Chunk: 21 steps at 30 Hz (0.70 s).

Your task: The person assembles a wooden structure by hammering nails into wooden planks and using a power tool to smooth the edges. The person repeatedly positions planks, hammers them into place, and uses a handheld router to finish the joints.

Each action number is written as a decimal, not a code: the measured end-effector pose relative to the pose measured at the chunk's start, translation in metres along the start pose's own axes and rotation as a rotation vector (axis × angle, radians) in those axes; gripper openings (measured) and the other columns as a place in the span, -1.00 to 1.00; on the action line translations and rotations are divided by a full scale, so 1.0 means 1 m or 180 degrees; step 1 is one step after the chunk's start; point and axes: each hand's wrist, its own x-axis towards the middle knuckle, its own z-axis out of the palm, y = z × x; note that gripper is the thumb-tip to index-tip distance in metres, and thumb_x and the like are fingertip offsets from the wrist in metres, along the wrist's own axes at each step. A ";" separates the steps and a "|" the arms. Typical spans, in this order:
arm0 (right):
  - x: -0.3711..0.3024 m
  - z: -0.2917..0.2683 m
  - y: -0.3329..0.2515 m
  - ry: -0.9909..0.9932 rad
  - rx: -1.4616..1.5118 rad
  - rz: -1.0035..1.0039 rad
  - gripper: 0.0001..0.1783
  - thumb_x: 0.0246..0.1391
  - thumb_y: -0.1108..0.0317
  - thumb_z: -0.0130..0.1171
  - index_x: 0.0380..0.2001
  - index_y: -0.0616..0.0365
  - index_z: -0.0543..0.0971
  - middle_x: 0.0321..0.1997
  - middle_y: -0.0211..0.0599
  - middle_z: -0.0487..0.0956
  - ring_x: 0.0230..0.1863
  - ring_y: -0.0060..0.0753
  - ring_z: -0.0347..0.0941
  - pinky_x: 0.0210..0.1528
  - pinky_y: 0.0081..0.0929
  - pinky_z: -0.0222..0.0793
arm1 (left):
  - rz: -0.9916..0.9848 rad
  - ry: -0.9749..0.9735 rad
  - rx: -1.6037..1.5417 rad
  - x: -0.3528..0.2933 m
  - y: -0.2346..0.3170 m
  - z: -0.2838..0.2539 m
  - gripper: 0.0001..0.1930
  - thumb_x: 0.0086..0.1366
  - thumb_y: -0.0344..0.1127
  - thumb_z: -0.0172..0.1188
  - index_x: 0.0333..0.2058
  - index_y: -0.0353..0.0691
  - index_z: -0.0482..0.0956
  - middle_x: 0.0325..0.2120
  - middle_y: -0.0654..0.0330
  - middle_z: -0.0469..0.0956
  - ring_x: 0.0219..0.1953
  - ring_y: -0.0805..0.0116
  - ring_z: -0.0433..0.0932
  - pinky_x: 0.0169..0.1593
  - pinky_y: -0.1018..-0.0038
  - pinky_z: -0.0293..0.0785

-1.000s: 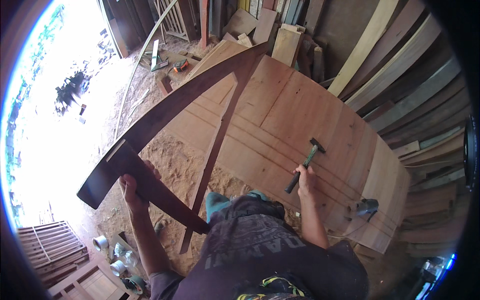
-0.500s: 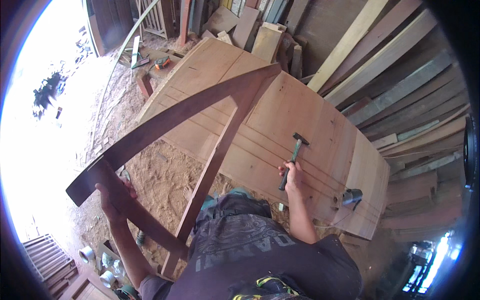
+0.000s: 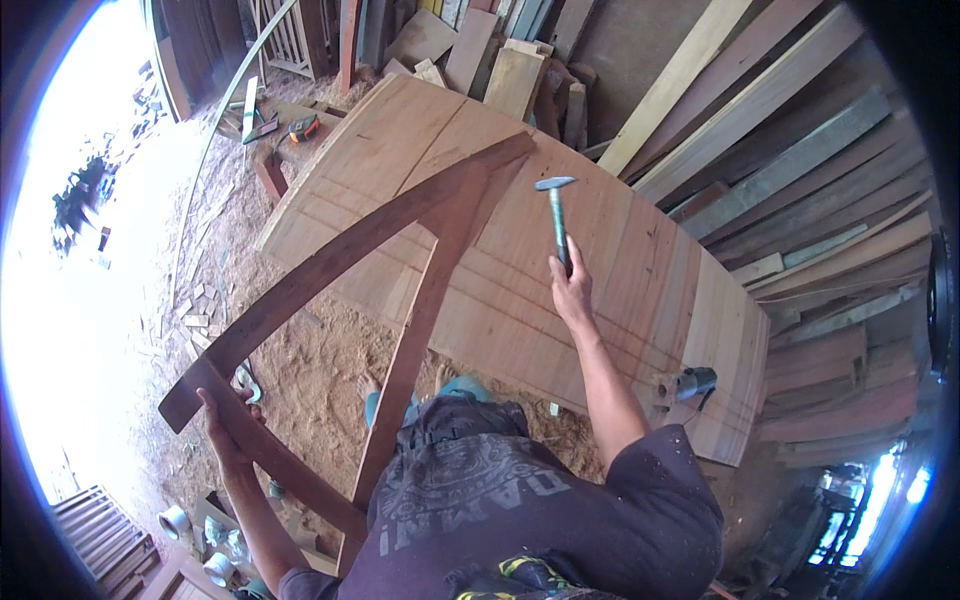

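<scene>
A dark brown wooden frame (image 3: 310,258), made of a long curved piece joined to two straight pieces, slants across in front of me. My left hand (image 3: 228,425) grips its lower straight piece near the left corner. The frame's far tip overlaps a large pale wooden panel (image 3: 600,290) of joined boards. Over that panel my right hand (image 3: 572,292) is closed round the handle of a hammer (image 3: 558,215), whose metal head points away from me, to the right of the frame's far tip.
A power tool (image 3: 694,382) rests on the panel's right part. Planks (image 3: 790,130) lean along the right and back. An orange tape measure (image 3: 303,128) lies at the far left. Sawdust (image 3: 330,350) covers the ground, and tape rolls (image 3: 174,520) lie at lower left.
My right hand has raised the hammer away from me, toward the frame's far tip. The frame's left corner has shifted slightly right and nearer, still in my left hand. The view has shifted a little.
</scene>
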 end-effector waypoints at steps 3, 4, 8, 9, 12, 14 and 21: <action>0.042 0.016 -0.011 -0.0457 0.0017 0.0403 -0.34 0.45 0.28 0.21 0.54 0.02 0.34 0.29 0.15 0.65 0.21 0.32 0.63 0.22 0.09 0.53 | -0.0009 0.0038 0.0000 -0.004 -0.002 -0.006 -0.28 0.49 0.47 0.07 0.07 -0.16 0.53 -0.35 0.11 0.66 -0.52 0.25 0.69 -0.51 0.34 0.71; 0.060 0.024 -0.018 -0.0465 -0.0047 0.0342 -0.33 0.44 0.28 0.21 0.55 -0.02 0.34 0.26 0.16 0.65 0.20 0.32 0.62 0.20 0.10 0.54 | -0.0018 0.0108 0.0005 -0.007 0.001 -0.001 -0.29 0.48 0.47 0.08 0.06 -0.15 0.54 -0.36 0.13 0.65 -0.52 0.25 0.69 -0.50 0.34 0.70; 0.106 0.051 -0.019 -0.0297 -0.0311 0.0074 -0.29 0.43 0.29 0.22 0.58 -0.16 0.31 0.15 0.18 0.69 0.14 0.30 0.64 0.14 0.13 0.56 | -0.0098 0.0240 0.0005 -0.013 0.003 0.001 -0.33 0.48 0.48 0.09 0.01 -0.09 0.55 -0.41 0.16 0.63 -0.53 0.24 0.68 -0.49 0.32 0.70; 0.110 0.057 -0.015 -0.0201 -0.0343 -0.0030 -0.28 0.43 0.29 0.22 0.59 -0.20 0.31 0.12 0.17 0.70 0.12 0.29 0.65 0.13 0.14 0.56 | -0.0067 0.0227 0.0039 -0.016 0.004 0.004 -0.33 0.48 0.48 0.10 0.01 -0.08 0.55 -0.42 0.15 0.63 -0.53 0.23 0.68 -0.49 0.32 0.70; 0.116 0.068 0.002 -0.0668 -0.0892 0.0308 -0.26 0.42 0.32 0.22 0.60 -0.22 0.31 -0.02 0.15 0.71 0.03 0.26 0.68 0.06 0.09 0.58 | -0.0020 0.0235 0.0129 -0.023 0.006 0.011 -0.35 0.48 0.48 0.10 0.00 -0.06 0.55 -0.43 0.15 0.62 -0.53 0.23 0.68 -0.48 0.30 0.70; 0.116 0.073 0.022 -0.0785 -0.0966 0.0362 -0.26 0.41 0.32 0.23 0.60 -0.23 0.31 -0.05 0.15 0.71 0.01 0.26 0.68 0.04 0.07 0.59 | -0.0032 0.0293 0.0161 -0.020 0.007 0.006 -0.36 0.48 0.47 0.10 -0.01 -0.05 0.55 -0.43 0.15 0.62 -0.53 0.23 0.68 -0.49 0.29 0.71; 0.117 0.084 0.018 -0.0305 -0.0246 0.0269 -0.24 0.36 0.39 0.25 0.59 -0.15 0.34 0.09 0.20 0.71 0.09 0.27 0.68 0.13 0.08 0.57 | 0.0066 0.0432 0.0278 -0.033 0.021 0.018 -0.34 0.49 0.47 0.08 0.01 -0.08 0.54 -0.44 0.16 0.60 -0.52 0.23 0.67 -0.47 0.28 0.70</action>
